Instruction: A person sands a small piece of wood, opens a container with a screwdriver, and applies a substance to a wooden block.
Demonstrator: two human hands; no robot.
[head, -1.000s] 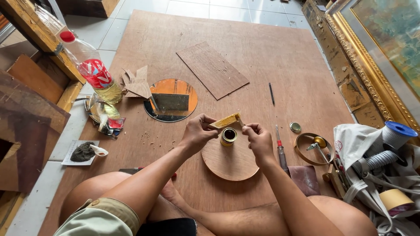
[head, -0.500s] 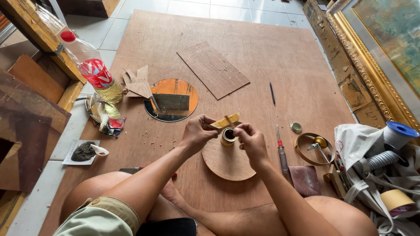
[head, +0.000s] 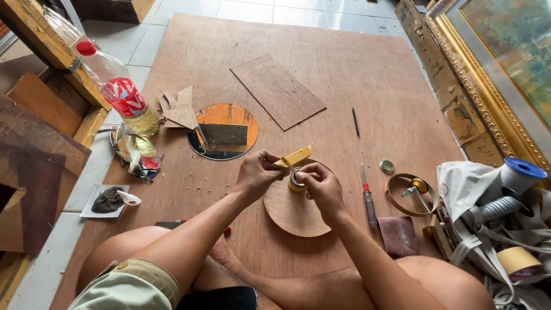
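Observation:
My left hand [head: 257,175] pinches a thin yellowish wooden strip [head: 294,156] and holds it slanted over a small round tin [head: 296,179]. My right hand [head: 321,186] grips that tin from the right side, just above a round wooden disc [head: 293,212] lying on the plywood sheet [head: 321,74]. Both hands meet over the disc's far edge. The tin's contents are hidden by my fingers.
A round mirror [head: 222,131] lies to the far left, with wood scraps [head: 179,109] and a plastic bottle [head: 115,86] beside it. A rectangular veneer piece [head: 276,90], a pencil [head: 356,121], a screwdriver [head: 367,198], a tin lid [head: 387,166], a hoop [head: 408,194] and a bag with tape rolls [head: 505,218] lie around.
My right hand has shifted slightly left and closer onto the tin. The strip in my left hand stays over the tin, tilted a little differently.

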